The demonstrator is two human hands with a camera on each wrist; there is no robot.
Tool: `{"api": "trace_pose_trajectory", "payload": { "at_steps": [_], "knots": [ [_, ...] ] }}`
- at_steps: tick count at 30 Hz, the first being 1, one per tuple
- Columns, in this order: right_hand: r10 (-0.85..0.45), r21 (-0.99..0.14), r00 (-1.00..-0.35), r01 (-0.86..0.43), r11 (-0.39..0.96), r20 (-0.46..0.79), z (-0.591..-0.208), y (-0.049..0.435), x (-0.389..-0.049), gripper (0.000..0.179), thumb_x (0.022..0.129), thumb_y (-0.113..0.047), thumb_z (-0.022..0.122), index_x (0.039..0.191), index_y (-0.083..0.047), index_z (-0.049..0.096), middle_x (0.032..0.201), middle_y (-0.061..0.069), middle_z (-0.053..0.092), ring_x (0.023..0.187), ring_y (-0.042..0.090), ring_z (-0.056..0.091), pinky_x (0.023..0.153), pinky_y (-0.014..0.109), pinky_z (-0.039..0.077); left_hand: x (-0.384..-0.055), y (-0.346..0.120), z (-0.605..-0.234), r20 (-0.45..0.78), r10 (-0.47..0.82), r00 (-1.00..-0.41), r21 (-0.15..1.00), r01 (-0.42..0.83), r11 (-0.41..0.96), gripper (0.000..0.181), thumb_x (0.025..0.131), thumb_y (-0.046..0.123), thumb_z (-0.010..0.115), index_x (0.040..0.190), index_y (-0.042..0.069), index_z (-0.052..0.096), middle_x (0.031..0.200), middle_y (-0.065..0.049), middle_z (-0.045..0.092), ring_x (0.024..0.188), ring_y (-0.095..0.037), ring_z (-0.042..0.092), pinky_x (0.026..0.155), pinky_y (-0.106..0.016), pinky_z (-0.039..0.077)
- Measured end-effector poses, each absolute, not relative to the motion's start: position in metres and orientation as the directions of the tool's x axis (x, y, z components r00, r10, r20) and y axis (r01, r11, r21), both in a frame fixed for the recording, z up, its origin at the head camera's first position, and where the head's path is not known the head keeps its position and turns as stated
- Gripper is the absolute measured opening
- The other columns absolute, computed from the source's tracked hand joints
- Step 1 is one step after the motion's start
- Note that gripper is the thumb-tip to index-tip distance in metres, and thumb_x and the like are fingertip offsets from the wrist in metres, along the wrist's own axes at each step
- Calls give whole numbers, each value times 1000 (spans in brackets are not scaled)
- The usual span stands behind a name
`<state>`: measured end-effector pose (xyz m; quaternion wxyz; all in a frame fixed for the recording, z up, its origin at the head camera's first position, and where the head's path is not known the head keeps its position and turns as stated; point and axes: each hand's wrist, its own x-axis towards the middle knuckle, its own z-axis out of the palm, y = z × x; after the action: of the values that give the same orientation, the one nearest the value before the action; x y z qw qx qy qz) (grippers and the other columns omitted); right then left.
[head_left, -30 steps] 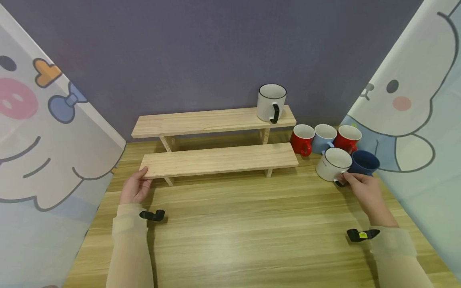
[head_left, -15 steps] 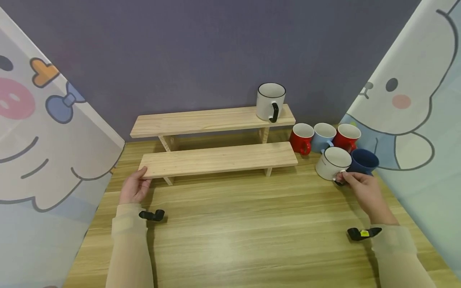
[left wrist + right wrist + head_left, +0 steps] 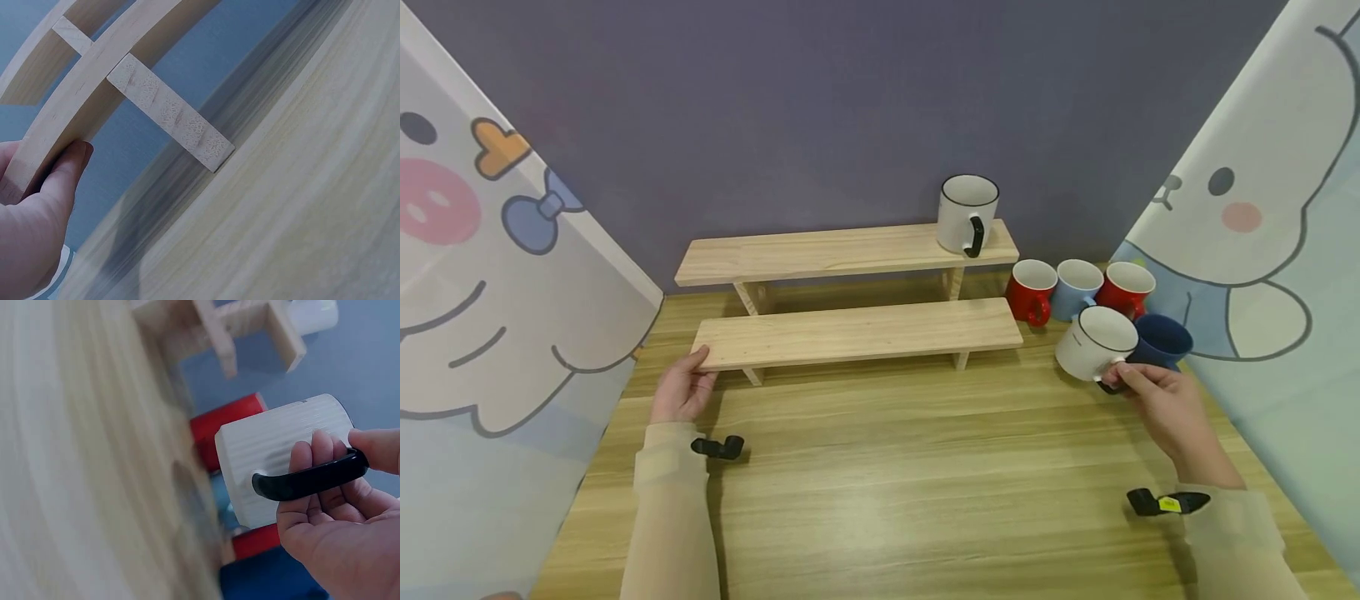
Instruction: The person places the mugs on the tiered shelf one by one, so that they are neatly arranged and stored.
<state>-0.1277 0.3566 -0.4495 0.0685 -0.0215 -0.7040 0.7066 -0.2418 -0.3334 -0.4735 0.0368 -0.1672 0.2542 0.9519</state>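
Note:
My right hand grips the black handle of a white mug with a dark rim, its fingers curled through the handle and the thumb on top. In the right wrist view the mug's base appears slightly off the table, above a shadow. My left hand pinches the left end of the lower board of a two-tier wooden shelf, also seen in the left wrist view as a pale board. Another white mug with a black handle stands upright at the right end of the upper board.
Behind the held mug, a red mug, a light blue mug and a second red mug stand in a row. A dark blue mug is beside it. A grey wall closes off the back.
The held white mug has shifted slightly and seems to rise with my right hand. My left hand stays on the board. The view itself moves a little.

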Motion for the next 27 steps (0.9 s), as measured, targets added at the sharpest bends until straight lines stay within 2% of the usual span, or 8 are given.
{"api": "trace_pose_trajectory", "payload": {
  "at_steps": [2,5,10,17,20,23,25,27],
  "knots": [
    [95,-990,-992,-95,-108,85,-444,351,-126,21,104,-7,59,102,9,74,94,4,73,90,10,67,79,15,56,-241,-334,-474,-337,-19,-941,476,-154,-866,36,102,-9,53,135,-1,43,113,-17,61,108,-23,66,105,-28,45],
    [54,-976,-991,-127,-176,120,-432,342,-124,21,105,-3,57,104,10,73,96,6,73,93,12,68,84,17,56,-241,-333,-473,-336,-21,-942,486,-154,-860,38,103,-9,52,137,0,40,113,-17,61,107,-22,66,106,-28,45],
    [3,-966,-987,-161,-204,163,-414,325,-121,21,105,0,55,107,12,71,98,8,73,96,14,67,86,18,56,-241,-333,-473,-334,-21,-942,493,-156,-856,42,102,-8,53,141,1,38,113,-16,61,109,-22,66,105,-27,45],
    [-96,-967,-982,-142,-213,165,-395,297,-122,20,105,4,52,108,16,68,98,11,72,96,18,65,86,21,56,-241,-334,-474,-335,-16,-942,496,-162,-853,56,102,-8,55,150,4,29,116,-15,60,122,-19,58,105,-28,45],
    [-157,-966,-976,-113,-232,152,-389,285,-124,21,106,5,50,109,16,67,98,12,71,96,20,65,86,23,56,-241,-335,-474,-339,-14,-941,494,-166,-853,48,101,-8,55,144,2,35,115,-16,61,117,-20,61,105,-27,46],
    [-202,-966,-968,-98,-241,148,-384,271,-128,20,105,5,50,107,15,67,97,12,71,95,21,65,87,24,56,-241,-335,-474,-342,-15,-940,491,-165,-855,48,101,-9,56,144,1,35,114,-16,61,115,-20,62,104,-27,46],
    [-222,-969,-964,-98,-225,149,-381,261,-130,19,105,4,51,105,14,68,96,11,70,95,20,65,86,23,56,-241,-334,-474,-337,-13,-941,491,-164,-855,56,101,-9,56,150,3,30,116,-16,60,118,-20,61,105,-28,46],
    [-237,-972,-960,-99,-215,150,-379,250,-134,19,105,3,53,103,12,68,95,10,70,94,19,64,85,23,56,-241,-334,-474,-331,-11,-944,495,-164,-853,69,101,-9,55,157,6,18,119,-15,58,122,-19,58,105,-28,45]
  ]
}}
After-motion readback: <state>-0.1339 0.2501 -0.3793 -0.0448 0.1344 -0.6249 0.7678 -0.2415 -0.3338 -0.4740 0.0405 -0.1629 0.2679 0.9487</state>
